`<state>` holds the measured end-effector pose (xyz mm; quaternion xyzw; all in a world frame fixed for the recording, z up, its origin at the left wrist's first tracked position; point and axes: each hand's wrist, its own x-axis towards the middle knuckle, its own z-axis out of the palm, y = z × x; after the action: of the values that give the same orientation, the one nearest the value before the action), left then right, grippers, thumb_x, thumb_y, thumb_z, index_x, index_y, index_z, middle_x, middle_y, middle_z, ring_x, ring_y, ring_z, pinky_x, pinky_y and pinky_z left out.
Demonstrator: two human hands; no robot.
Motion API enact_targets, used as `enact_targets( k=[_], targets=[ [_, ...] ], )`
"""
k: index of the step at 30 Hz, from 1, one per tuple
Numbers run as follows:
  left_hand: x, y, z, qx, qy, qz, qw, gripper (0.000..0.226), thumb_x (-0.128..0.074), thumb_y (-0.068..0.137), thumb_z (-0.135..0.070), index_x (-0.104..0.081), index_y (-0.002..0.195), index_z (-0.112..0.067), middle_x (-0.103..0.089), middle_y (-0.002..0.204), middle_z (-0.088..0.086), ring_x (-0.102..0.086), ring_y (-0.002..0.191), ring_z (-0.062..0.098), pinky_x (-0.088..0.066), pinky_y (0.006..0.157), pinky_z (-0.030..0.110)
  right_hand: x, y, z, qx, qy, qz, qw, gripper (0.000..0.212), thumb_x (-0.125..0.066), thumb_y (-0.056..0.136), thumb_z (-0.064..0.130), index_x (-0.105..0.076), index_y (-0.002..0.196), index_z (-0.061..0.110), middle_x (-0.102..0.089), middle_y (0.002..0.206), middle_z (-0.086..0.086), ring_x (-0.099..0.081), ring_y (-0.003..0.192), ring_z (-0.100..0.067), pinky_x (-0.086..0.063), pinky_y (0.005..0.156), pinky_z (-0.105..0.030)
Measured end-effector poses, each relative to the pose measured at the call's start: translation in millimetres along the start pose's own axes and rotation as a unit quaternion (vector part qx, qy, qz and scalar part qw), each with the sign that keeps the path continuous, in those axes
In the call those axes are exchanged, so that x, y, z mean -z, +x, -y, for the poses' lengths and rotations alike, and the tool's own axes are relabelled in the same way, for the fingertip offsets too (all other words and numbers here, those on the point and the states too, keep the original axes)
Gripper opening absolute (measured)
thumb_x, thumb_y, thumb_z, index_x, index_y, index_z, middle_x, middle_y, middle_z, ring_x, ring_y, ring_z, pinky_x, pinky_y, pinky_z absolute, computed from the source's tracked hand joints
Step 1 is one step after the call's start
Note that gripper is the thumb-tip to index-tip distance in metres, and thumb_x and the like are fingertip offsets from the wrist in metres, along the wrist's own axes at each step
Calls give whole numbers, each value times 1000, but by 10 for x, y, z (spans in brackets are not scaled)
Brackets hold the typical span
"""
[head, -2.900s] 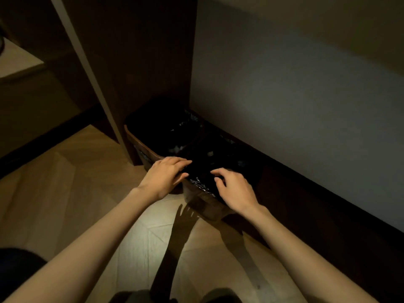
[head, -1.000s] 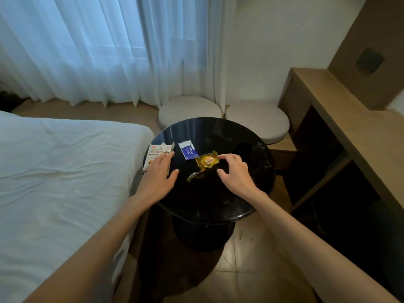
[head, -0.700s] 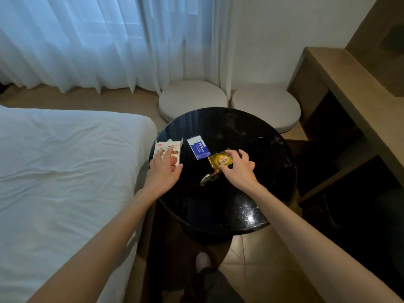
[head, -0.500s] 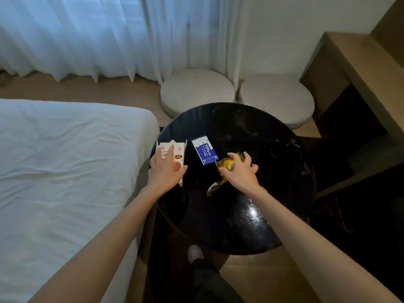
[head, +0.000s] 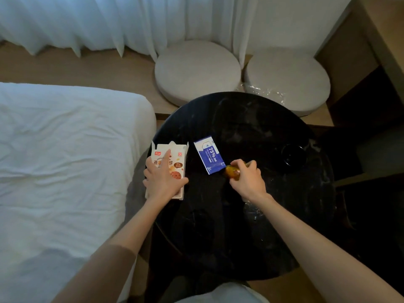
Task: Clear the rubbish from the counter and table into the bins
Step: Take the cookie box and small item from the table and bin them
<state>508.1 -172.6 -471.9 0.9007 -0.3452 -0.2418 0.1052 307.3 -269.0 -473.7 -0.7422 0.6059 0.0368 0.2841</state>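
A: Nearest us, both bare arms reached in over the round glossy black tabletop (head: 251,237).

B: And the left hand (head: 162,179)?

A: It lay flat on the white cardboard biscuit box with the opened flaps (head: 172,159), fingers (head: 167,155) spread wide and not curled around it. The box sat at the tabletop's left edge, beside the white bed (head: 65,160).

B: The right hand (head: 248,179)?

A: Fingers curled tight around the crumpled yellow plastic wrapper (head: 232,171), only a bit of it showing at the knuckles.

B: What lay just beyond?

A: The blue-and-white wipe sachet marked 75% (head: 208,156), flat between box and wrapper, its near corner touching the wrapper. Farther back sat two round pale floor cushions (head: 196,71), then the white sheer curtain (head: 109,20).
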Motion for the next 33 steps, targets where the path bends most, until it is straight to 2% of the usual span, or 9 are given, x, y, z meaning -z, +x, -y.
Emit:
enact_targets(
  k=[7,11,19,25,29,33],
  targets=[
    [106,-62,-17,-65,-17,-60,996,100,-73,69,-51,-9,145,-40,-8,153,9,-20,138,32,-28,109,54,85,-83,-2,-11,68,-39,997,46,-66,81,26,-44,120,38,-36,124,-6,-44,116,-28,-51,88,-40],
    [240,-254,-84,-121,-50,-51,990,100,-73,68,-51,-11,145,-40,-8,152,7,-22,136,31,-29,108,53,217,-311,15,-6,104,-69,992,47,-67,82,23,-46,121,37,-34,127,-6,-42,118,-27,-46,82,-31],
    [419,-1073,-286,-284,-56,-35,956,99,-72,68,-49,-11,145,-39,-8,150,8,-27,131,34,-32,105,52,485,-1400,-195,-19,154,-177,972,49,-67,81,26,-46,123,40,-32,116,1,-41,115,-25,-46,87,-31],
    [362,-1829,-562,-371,-48,15,927,99,-73,69,-49,-12,145,-40,-4,152,8,-22,135,35,-30,108,55,635,-2341,-603,-86,168,-247,950,50,-66,82,26,-45,125,41,-35,125,-4,-37,121,-26,-46,95,-38],
    [189,-2301,-854,-428,-43,48,901,99,-73,68,-49,-11,145,-41,-2,152,6,-21,135,35,-29,108,54,693,-2907,-974,-139,179,-295,928,52,-67,84,26,-45,129,38,-33,132,-6,-33,125,-25,-39,86,-28],
    [-57,-2769,-1133,-476,-32,67,877,98,-72,70,-51,-10,145,-41,-1,151,6,-22,134,35,-29,109,54,734,-3360,-1372,-192,169,-329,909,52,-67,85,26,-44,130,36,-32,135,-7,-34,126,-25,-38,86,-26]
  ],
)
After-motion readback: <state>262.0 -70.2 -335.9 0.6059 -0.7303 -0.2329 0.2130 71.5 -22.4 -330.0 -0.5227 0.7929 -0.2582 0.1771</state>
